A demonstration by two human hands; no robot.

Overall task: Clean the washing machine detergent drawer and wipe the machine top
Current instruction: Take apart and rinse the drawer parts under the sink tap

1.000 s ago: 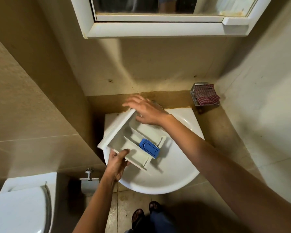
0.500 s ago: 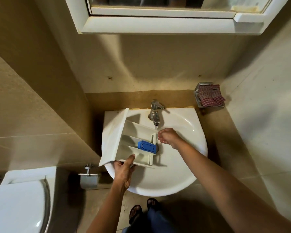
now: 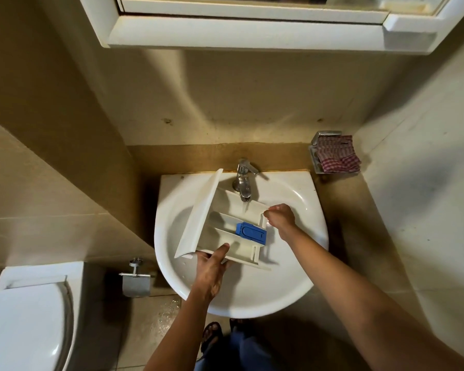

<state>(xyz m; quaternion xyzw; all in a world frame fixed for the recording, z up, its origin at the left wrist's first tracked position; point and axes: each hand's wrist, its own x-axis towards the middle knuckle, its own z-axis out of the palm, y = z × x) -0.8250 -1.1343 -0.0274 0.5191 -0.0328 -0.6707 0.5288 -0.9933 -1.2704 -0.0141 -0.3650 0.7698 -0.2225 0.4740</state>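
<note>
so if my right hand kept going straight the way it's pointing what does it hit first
The detergent drawer: the right hand seems to pinch its end wall. Past that wall comes the tap, though depth is unclear.

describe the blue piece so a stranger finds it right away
Start at the white sink below the tap, where a white detergent drawer is held. The blue piece sits in its middle channel, the only coloured part among white dividers.
</note>
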